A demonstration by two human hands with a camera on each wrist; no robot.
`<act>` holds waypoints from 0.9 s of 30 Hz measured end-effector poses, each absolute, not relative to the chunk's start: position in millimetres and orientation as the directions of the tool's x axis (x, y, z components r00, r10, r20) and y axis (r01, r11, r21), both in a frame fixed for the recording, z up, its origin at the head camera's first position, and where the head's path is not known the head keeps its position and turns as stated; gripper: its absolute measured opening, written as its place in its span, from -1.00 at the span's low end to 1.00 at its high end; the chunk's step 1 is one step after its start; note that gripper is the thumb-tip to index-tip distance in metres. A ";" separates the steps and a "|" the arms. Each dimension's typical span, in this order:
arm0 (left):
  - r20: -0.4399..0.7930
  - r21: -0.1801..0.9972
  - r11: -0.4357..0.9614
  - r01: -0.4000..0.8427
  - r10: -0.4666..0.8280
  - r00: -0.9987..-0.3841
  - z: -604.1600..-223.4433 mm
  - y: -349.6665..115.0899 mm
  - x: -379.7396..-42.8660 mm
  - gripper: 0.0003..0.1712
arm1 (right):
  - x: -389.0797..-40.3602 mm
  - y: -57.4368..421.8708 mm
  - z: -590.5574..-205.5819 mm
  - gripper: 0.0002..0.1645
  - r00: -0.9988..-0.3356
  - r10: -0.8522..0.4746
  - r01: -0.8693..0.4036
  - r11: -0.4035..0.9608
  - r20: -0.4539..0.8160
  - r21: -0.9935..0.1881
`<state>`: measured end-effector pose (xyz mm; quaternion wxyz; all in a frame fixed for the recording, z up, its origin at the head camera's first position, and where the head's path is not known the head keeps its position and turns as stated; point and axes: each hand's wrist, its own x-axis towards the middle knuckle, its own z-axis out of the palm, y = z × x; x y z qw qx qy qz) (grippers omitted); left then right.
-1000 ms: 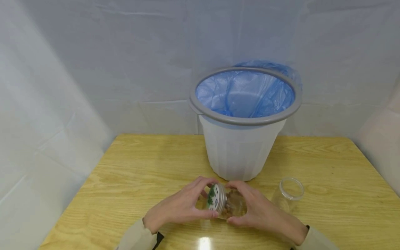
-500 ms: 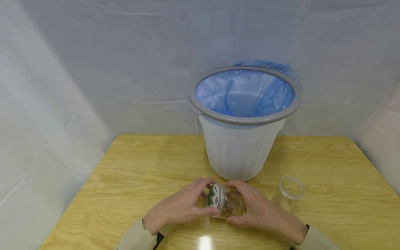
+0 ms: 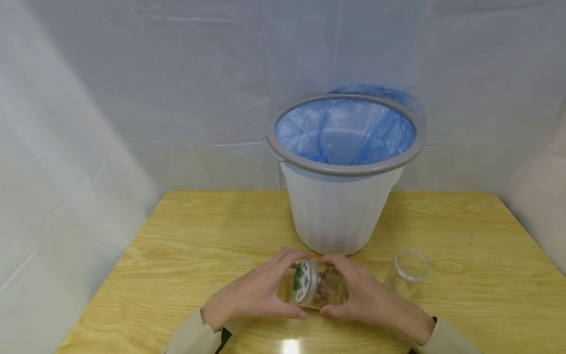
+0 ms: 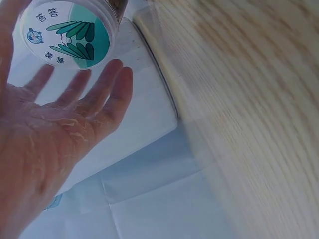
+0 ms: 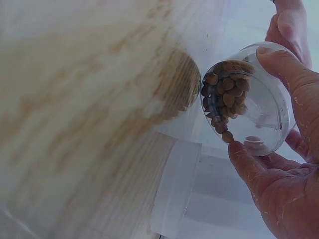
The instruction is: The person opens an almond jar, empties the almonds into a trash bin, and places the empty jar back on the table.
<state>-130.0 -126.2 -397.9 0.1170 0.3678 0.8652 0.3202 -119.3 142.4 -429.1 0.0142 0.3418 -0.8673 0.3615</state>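
Note:
A clear jar (image 3: 332, 287) lies on its side low over the wooden table, its lidded end to the left. Small brown, nut-like pieces (image 5: 229, 94) are heaped inside it. The metal-rimmed lid (image 3: 303, 282) carries a white label with green leaves. My right hand (image 3: 369, 300) grips the jar's body near the base, thumb on one side and fingers on the other. Spread around the lid is my left hand (image 3: 254, 292); in the left wrist view its fingers (image 4: 117, 89) are loosely bent, with a gap between palm and lid.
Behind the hands stands a white bin (image 3: 340, 211) with a grey rim and a blue bag (image 3: 349, 130) lining it. An uncovered clear jar (image 3: 409, 275) stands to the right of my right hand. The wooden table (image 3: 199, 236) meets pale sheeting at the back and sides.
The left thumb has moved off the lid's edge, and the left fingers have spread wider. The lid's label has turned slightly. My right hand keeps its hold on the jar.

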 end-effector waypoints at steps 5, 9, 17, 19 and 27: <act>0.085 0.641 0.471 0.606 0.740 -0.667 -399.4 -125.5 -131.6 0.07 | -120.0 142.7 -429.0 -0.05 -0.769 -0.583 -0.596 0.506 0.263 -0.623; 0.081 0.640 0.482 0.598 0.732 -0.676 -400.4 -125.7 -132.4 0.02 | -120.1 142.6 -428.5 -0.05 -0.768 -0.584 -0.597 0.502 0.264 -0.626; 0.019 0.655 0.537 0.531 0.691 -0.723 -400.6 -127.4 -131.8 -0.03 | -119.9 142.5 -428.0 -0.05 -0.767 -0.584 -0.596 0.496 0.265 -0.632; -0.007 0.663 0.553 0.505 0.679 -0.734 -400.4 -127.6 -131.4 -0.04 | -120.1 142.4 -428.1 -0.05 -0.766 -0.585 -0.597 0.494 0.267 -0.632; -0.053 0.684 0.578 0.445 0.648 -0.760 -400.6 -125.8 -131.2 -0.05 | -120.3 142.2 -427.3 -0.04 -0.772 -0.583 -0.588 0.503 0.254 -0.633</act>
